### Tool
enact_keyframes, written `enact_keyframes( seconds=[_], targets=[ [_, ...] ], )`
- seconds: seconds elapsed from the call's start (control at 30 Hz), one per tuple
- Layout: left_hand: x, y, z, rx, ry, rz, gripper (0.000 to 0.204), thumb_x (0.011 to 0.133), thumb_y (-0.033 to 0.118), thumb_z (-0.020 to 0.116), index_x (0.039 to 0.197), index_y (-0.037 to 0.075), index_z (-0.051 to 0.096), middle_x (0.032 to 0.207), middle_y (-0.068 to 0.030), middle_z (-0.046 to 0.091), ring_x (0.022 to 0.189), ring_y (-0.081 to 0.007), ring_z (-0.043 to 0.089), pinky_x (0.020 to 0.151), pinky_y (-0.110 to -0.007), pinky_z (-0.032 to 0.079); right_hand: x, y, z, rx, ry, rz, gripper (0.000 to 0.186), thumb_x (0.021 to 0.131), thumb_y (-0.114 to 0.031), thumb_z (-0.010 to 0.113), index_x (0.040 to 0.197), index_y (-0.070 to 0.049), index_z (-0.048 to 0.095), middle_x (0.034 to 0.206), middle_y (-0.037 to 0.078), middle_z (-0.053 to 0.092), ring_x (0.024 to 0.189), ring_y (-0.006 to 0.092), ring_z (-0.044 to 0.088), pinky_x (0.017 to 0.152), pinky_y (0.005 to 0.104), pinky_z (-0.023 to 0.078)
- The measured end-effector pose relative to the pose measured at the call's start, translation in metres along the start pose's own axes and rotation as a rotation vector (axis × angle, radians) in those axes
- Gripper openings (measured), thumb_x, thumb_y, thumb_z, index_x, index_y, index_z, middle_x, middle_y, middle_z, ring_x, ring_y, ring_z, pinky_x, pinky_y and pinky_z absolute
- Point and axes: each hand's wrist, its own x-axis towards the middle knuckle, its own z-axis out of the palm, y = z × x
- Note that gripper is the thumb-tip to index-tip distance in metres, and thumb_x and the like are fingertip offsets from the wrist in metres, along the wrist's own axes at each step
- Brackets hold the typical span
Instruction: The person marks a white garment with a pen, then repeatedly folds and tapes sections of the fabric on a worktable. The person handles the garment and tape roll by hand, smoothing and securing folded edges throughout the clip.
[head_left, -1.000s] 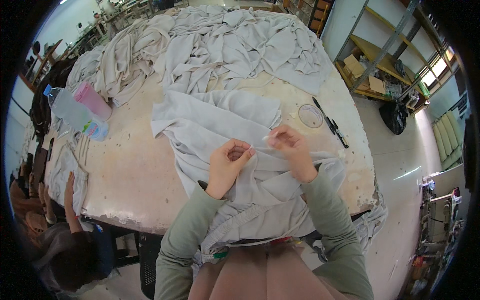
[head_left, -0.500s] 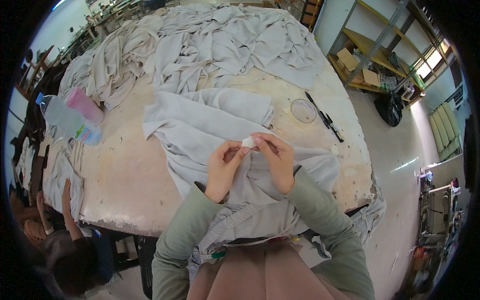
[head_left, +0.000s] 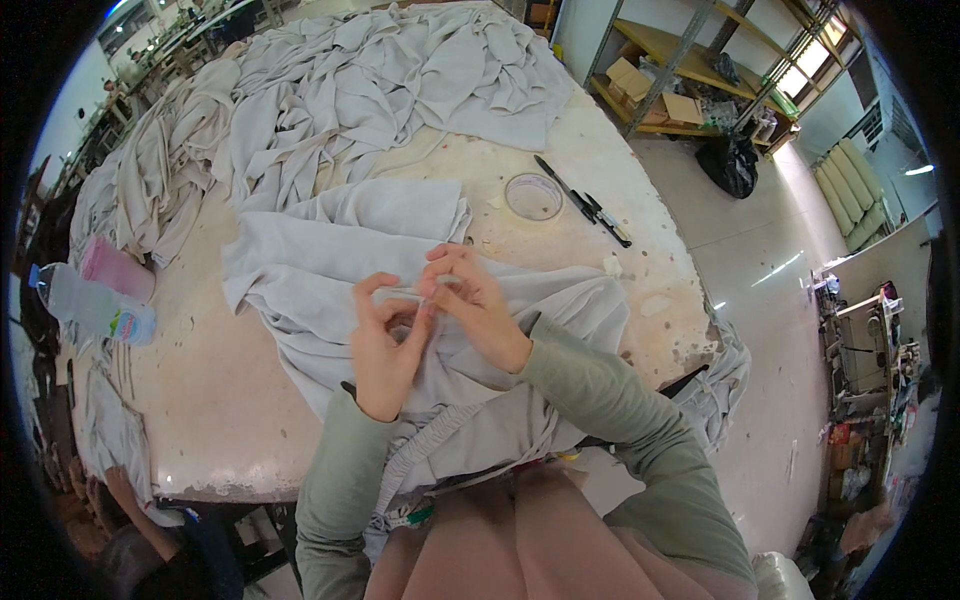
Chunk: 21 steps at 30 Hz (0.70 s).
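Note:
Over the light grey cloth (head_left: 350, 255) on the table, my two hands meet at the fingertips. The thumb and bent fingers of my left hand (head_left: 388, 345) form a loop and touch the right fingertips. My right hand (head_left: 475, 305) pinches with thumb and forefinger. What lies between the fingers is too small and covered to make out. Below the hands, a gathered band (head_left: 435, 440) of the cloth runs toward the table's near edge.
A tape roll (head_left: 534, 217) and black pens (head_left: 585, 205) lie ahead to the right. A large heap of grey cloth (head_left: 360, 80) covers the far table. On the left are a plastic bottle (head_left: 90, 305) and pink cup (head_left: 118, 268); another person's hand (head_left: 120, 485) is nearby.
The small white piece held between my hands no longer shows. My fingers have bent and drawn closer together. The whole view has shifted, so the table appears farther left.

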Motion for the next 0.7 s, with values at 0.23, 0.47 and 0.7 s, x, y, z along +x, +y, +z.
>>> enact_keyframes(
  seconds=[0.23,0.47,0.7],
  targets=[
    [-0.010,0.022,-0.012,-0.580,-0.592,-0.343,0.042,0.089,0.030,0.058,0.119,0.001,0.053,0.083,-0.0015,0.058,0.071,-0.0098,0.047,0.068,-0.023,0.038,0.024,-0.029,-0.041,-0.258,0.437,-0.233,0.005,0.090,-0.007,0.055,0.090,-0.002,0.055,0.082,0.001,0.058,0.077,0.0093,0.052,0.074,0.0228,0.043],
    [0.000,0.023,-0.039,-0.764,-0.504,-0.115,0.046,0.090,0.034,0.056,0.125,0.005,0.048,0.094,-0.0052,0.059,0.078,-0.0117,0.049,0.072,-0.025,0.039,0.024,-0.040,-0.041,0.030,0.321,-0.152,0.012,0.085,-0.006,0.063,0.091,-0.001,0.054,0.084,0.004,0.059,0.082,0.0126,0.058,0.074,0.0268,0.049],
    [0.003,0.027,-0.037,-0.758,-0.298,-0.086,0.037,0.091,0.024,0.055,0.120,0.002,0.053,0.116,-0.0118,0.059,0.093,-0.0158,0.056,0.083,-0.029,0.043,0.017,-0.043,-0.026,-0.377,-0.038,-0.567,0.009,0.081,0.000,0.061,0.089,-0.003,0.057,0.091,0.006,0.061,0.087,0.0132,0.058,0.079,0.0263,0.045]
  ],
)
